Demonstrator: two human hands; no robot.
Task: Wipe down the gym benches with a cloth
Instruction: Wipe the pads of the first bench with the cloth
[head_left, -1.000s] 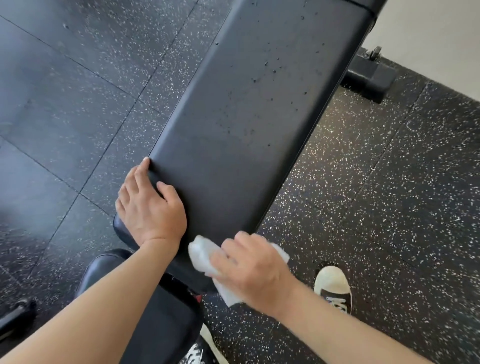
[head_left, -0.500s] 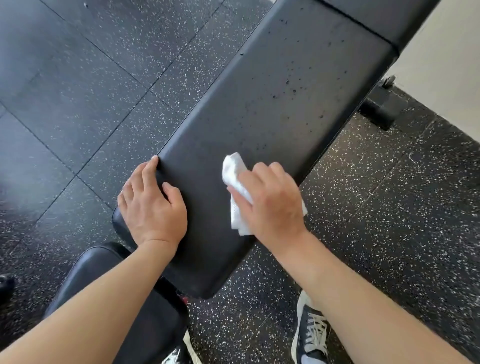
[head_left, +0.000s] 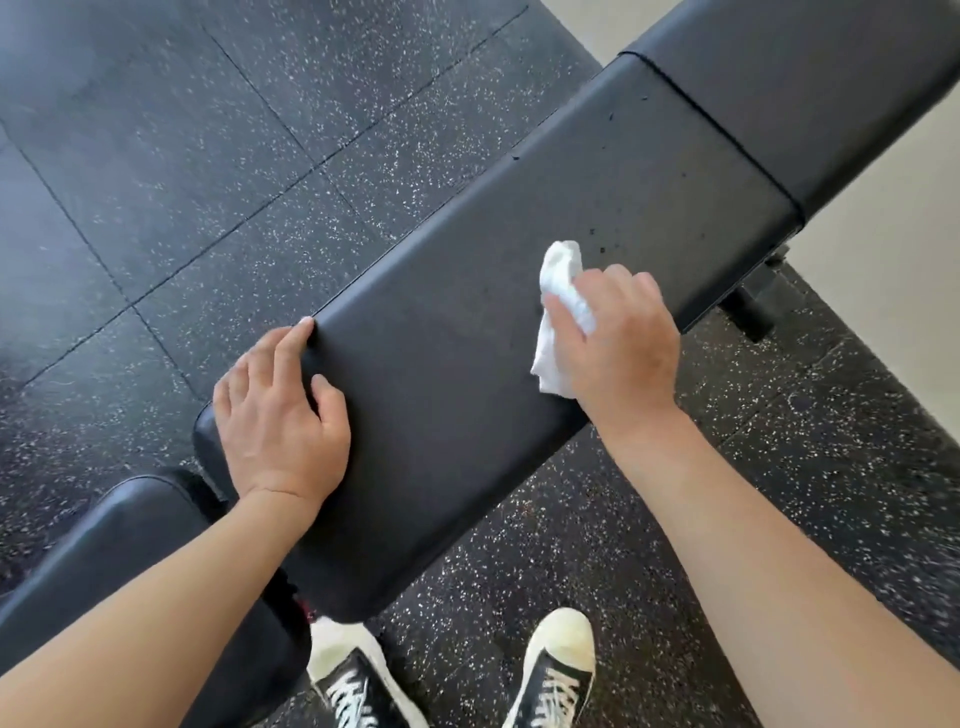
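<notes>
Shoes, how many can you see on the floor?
2. One shoe is by the near end of the bench, partly under it. The other shoe is to its right on the floor. Both run off the bottom edge.

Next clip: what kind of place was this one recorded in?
Most likely a gym or weights room. A long black padded vinyl bench stands on black rubber floor tiles flecked with white, typical gym flooring, and the right hand presses a crumpled white cloth on the pad.

Black bench (head_left: 467, 374), white cloth (head_left: 558, 312), white-speckled black floor (head_left: 234, 156), black-and-white sneakers (head_left: 558, 670)
</notes>
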